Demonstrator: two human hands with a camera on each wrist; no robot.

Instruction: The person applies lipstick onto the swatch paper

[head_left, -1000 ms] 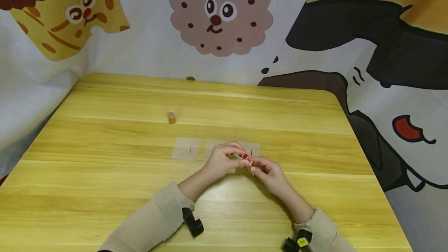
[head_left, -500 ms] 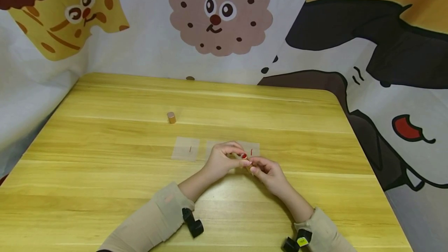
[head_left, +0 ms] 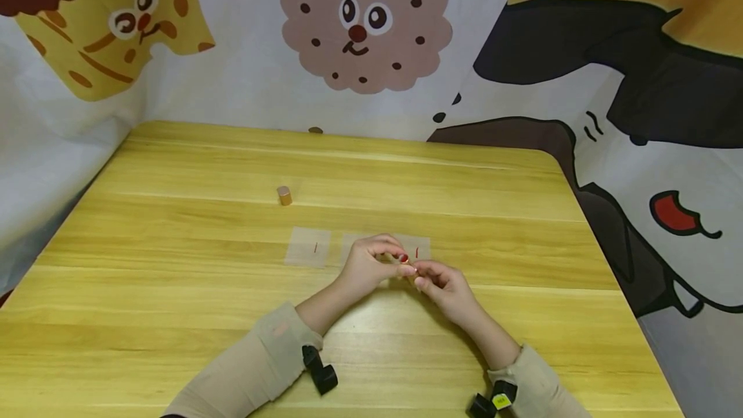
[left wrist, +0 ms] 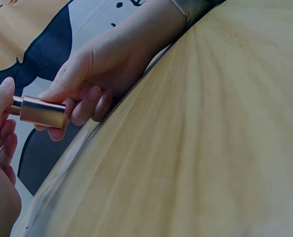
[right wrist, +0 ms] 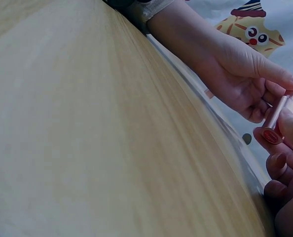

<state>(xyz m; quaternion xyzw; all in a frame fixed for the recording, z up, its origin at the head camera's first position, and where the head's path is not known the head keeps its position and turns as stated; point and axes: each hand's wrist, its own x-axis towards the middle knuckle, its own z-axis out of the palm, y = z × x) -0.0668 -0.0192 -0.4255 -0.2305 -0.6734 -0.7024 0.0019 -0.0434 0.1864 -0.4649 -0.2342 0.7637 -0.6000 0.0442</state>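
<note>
Both hands meet over the table around one rose-gold lipstick (head_left: pixel 404 258), its red end facing up between the left fingers in the head view. My left hand (head_left: pixel 370 262) pinches its upper part between thumb and fingers. The lower part of the tube (left wrist: pixel 42 112), wider and shiny in the left wrist view, is pinched by my right hand (head_left: pixel 449 288). In the right wrist view a red label (right wrist: pixel 271 137) shows on the tube's bottom. Fingers hide part of the lipstick. A copper-coloured cap (head_left: pixel 284 196) stands upright farther back on the table.
On the wooden table (head_left: pixel 174 302), a thin translucent sheet (head_left: pixel 302 253) with a short red stroke lies left of the hands. Another sheet (head_left: pixel 424 245), also marked red, lies partly behind them. A cartoon-printed cloth (head_left: pixel 232 82) hangs along the table's back and sides.
The red end of the lipstick shows less and sits slightly lower in the tube than a second ago. Both hands stay in nearly the same place; the cap and sheets have not moved.
</note>
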